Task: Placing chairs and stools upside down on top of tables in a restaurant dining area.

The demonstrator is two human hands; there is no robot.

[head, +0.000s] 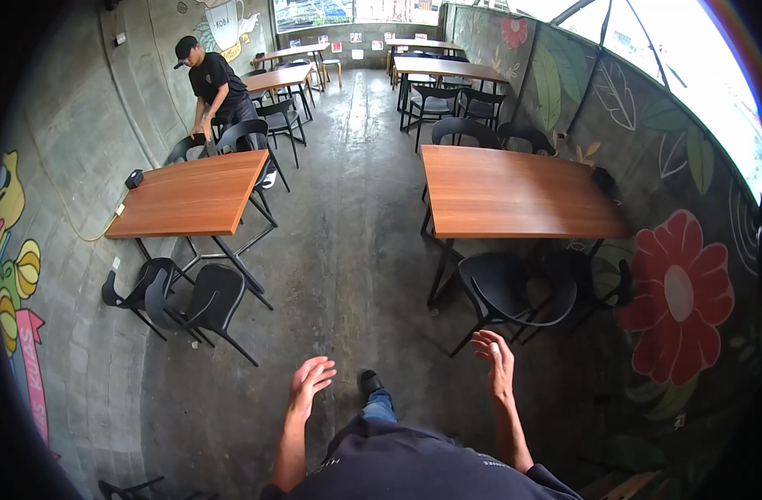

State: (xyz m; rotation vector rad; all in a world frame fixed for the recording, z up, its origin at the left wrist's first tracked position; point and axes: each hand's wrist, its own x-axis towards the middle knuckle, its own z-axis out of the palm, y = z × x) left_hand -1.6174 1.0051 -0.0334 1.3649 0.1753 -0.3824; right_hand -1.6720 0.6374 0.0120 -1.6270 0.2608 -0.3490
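My left hand [309, 384] is raised in front of my body over the concrete floor, fingers apart and holding nothing. On the other side, my right hand [496, 362] is also held up, its fingers loosely spread with nothing between them. The nearest thing to it is a black chair [500, 281] at the near side of the right wooden table [518, 194]. Left of my left hand stands another black chair [215, 297], by the left wooden table [193, 190]. One of my shoes [370, 381] shows between my hands.
Another person [215, 87] bends over a chair beyond the left table. A concrete aisle [356, 206] runs between two rows of tables and chairs. A small black box [134, 179] and a cable [84, 234] are at the left table's wall side. Painted walls [678, 300] flank the room.
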